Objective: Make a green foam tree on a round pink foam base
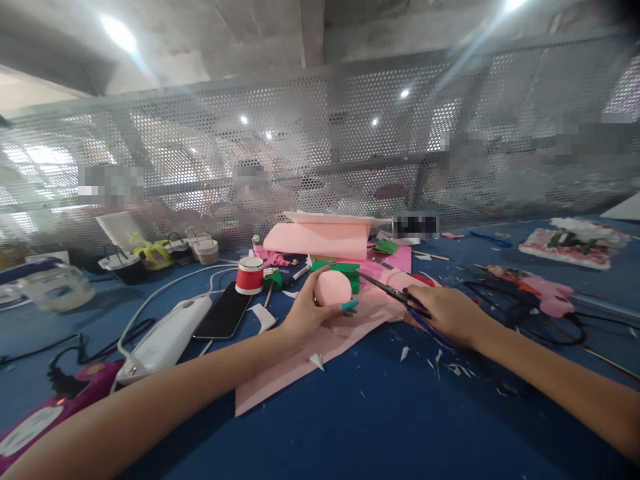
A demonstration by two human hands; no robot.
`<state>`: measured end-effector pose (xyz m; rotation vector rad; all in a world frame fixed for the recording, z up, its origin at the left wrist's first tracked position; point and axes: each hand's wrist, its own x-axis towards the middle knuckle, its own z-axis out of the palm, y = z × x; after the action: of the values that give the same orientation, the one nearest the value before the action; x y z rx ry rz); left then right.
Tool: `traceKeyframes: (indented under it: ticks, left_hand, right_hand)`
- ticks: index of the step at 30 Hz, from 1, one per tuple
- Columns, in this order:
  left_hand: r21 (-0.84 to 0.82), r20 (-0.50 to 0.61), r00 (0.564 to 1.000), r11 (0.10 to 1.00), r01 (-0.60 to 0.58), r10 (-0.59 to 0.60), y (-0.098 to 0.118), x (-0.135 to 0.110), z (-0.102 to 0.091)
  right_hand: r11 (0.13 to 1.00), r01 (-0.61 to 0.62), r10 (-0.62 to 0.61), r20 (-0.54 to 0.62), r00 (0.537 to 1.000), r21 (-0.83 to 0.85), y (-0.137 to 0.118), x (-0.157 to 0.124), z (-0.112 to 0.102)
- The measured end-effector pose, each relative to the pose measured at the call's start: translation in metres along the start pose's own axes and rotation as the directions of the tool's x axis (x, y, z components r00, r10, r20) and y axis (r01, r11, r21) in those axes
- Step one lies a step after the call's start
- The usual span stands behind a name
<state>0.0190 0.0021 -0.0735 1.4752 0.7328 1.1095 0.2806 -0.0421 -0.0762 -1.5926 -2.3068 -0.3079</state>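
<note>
My left hand [306,308] pinches a round pink paper disc [333,289] between thumb and fingers, above a large pink paper sheet [280,385]. Teal polish shows on the thumbnail. In my right hand [447,315] is a pair of scissors [381,287] with dark blue handles; the blades point left toward the disc, and I cannot tell whether they touch it. Green material [355,279] lies just behind the disc. Farther back rests a curled stack of pink paper [320,240].
Left of the papers are a red-and-white spool [249,277], a black phone [225,313], a white power strip [167,333] with cables and a glass jar [57,287]. On the right lies a pink glue gun [547,295] with its cord. White scraps [457,369] litter the blue table.
</note>
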Motion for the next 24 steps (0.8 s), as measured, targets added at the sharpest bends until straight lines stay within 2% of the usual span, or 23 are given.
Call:
traceKeyframes:
  ticks: [6, 16, 18, 20, 24]
  left_hand:
    - [0.062, 0.057, 0.998, 0.998, 0.028, -0.031, 0.0021, -0.0028, -0.0007]
    - [0.03, 0.065, 0.997, 0.999, 0.035, -0.037, 0.0027, -0.0025, -0.0003]
    - [-0.009, 0.07, 0.995, 0.998, 0.069, -0.068, 0.0031, -0.0024, 0.0008]
    - [-0.04, 0.046, 0.993, 0.993, 0.111, -0.109, 0.0036, -0.0022, 0.0026]
    - [-0.055, -0.082, 0.987, 0.99, 0.133, -0.137, 0.0044, -0.001, 0.0054]
  right_hand:
    - [1.0, 0.016, -0.016, -0.02, 1.0, -0.003, 0.0008, -0.0006, 0.0027]
    - [1.0, 0.006, -0.006, 0.008, 1.0, -0.004, 0.0, -0.0001, 0.0012]
    - [1.0, -0.002, 0.002, 0.014, 1.0, -0.011, 0.0, -0.0003, 0.0012]
    - [1.0, -0.002, 0.003, 0.015, 1.0, -0.017, 0.0002, -0.0005, 0.0015]
    - [1.0, 0.01, -0.01, 0.005, 1.0, -0.015, 0.0004, -0.0007, 0.0017]
